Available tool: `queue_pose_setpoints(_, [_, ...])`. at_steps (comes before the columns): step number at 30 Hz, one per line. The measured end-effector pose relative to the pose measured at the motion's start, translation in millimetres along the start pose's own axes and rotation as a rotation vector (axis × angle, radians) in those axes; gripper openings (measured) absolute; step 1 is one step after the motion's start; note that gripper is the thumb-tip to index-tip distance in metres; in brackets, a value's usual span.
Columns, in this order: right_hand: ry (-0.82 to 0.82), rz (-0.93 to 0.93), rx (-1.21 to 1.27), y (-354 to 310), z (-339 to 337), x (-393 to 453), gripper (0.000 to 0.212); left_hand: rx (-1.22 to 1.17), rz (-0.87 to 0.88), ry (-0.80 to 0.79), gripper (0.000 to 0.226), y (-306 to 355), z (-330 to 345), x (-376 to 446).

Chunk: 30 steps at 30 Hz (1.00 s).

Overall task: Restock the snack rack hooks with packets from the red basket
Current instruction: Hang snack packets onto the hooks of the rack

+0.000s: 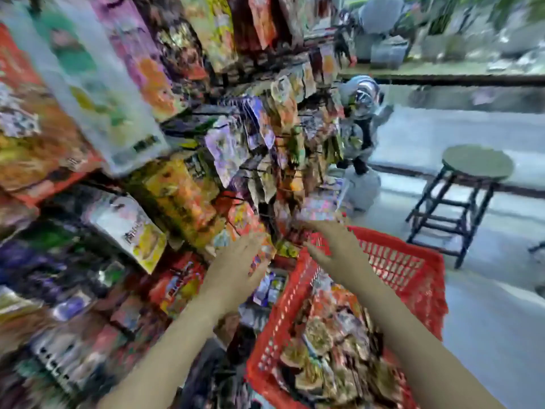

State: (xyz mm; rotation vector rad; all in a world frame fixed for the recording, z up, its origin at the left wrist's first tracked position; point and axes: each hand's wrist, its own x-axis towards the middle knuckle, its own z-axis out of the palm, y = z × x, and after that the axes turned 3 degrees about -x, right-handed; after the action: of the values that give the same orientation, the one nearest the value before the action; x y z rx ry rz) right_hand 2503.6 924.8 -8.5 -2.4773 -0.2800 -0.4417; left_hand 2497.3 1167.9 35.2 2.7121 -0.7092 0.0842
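Note:
The frame is blurred by motion. The snack rack point(265, 149) fills the left and centre, its hooks hung with many colourful packets. A red plastic basket point(407, 261) holding several snack packets stands at the lower right. My left hand point(239, 264) reaches to an orange-red packet point(250, 222) low on the rack and touches it with spread fingers. My right hand point(333, 240) stretches over the basket's far rim towards a pink and blue packet point(318, 209) at the rack; the blur hides whether its fingertips pinch that packet.
Large snack bags point(88, 84) hang overhead at the left. A round stool point(472, 178) with dark legs stands on the pavement to the right. A parked scooter point(359, 119) sits behind the rack, and a road runs beyond it.

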Motion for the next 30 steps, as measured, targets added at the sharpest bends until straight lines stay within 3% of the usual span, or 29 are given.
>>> queue_pose_setpoints(3, [-0.153, 0.145, -0.006, 40.5, 40.3, -40.1, 0.05, -0.102, -0.07, -0.169, 0.059, -8.9, 64.8, -5.8])
queue_pose_setpoints(8, [-0.372, 0.327, -0.061, 79.4, 93.4, -85.4, 0.049, -0.19, -0.128, -0.348, 0.064, -16.1, 144.1, -31.2])
queue_pose_setpoints(15, [-0.506, 0.671, -0.23, 107.9, 129.1, -110.2, 0.081, -0.189, -0.184, -0.356, 0.075, -16.1, 169.9, -49.0])
queue_pose_setpoints(18, [-0.615, 0.679, -0.276, 107.1, 140.2, -120.0, 0.093, -0.159, -0.19, -0.354, 0.076, -14.5, 169.7, -51.6])
queue_pose_setpoints(23, [-0.63, 0.666, 0.015, 93.8, 159.2, -121.3, 0.094, -0.136, -0.222, -0.368, 0.076, -13.4, 168.4, -49.8])
queue_pose_setpoints(26, [-0.564, 0.611, -0.214, 91.4, 156.8, -127.2, 0.094, -0.127, -0.225, -0.375, 0.076, -12.8, 167.9, -50.5])
queue_pose_setpoints(30, [-0.469, 0.764, -0.294, 95.0, 142.6, -139.8, 0.08, -0.123, -0.223, -0.376, 0.077, -13.0, 167.0, -48.7])
